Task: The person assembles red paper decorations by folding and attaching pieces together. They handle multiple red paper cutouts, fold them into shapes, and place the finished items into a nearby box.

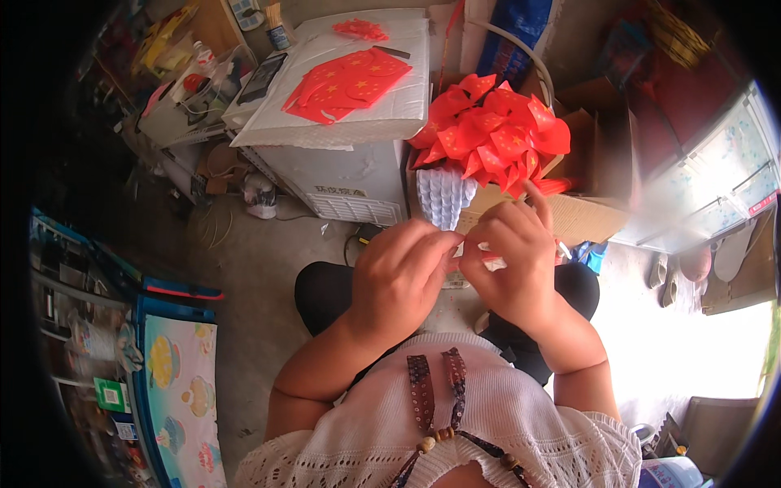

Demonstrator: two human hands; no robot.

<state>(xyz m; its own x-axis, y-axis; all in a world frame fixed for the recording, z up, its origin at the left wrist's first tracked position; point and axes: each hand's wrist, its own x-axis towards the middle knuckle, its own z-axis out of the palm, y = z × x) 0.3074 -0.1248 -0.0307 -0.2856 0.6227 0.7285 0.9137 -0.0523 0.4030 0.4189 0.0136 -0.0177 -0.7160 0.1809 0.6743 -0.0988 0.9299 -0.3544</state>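
Observation:
My left hand (397,268) and my right hand (514,264) meet above my lap, thumbs and forefingers pinched close together. Whatever sits between the fingertips is too small to make out. A bit of red and white shows through the gap in my right hand, and a short white tip pokes out beside its outer edge; I cannot tell what either belongs to. Just beyond my hands is a thick bunch of red paper flags (504,134) with yellow stars. Flat red star-printed sheets (350,81) lie overlapped on the white padded tabletop (281,122), with a small red heap (360,30) behind.
An open cardboard box (561,215) stands under the bunch, with pale blue bumpy material (444,195) hanging beside it. A phone (262,77) and a tub of toothpicks (277,34) sit at the back left. Shelving with a patterned panel (183,390) is at left.

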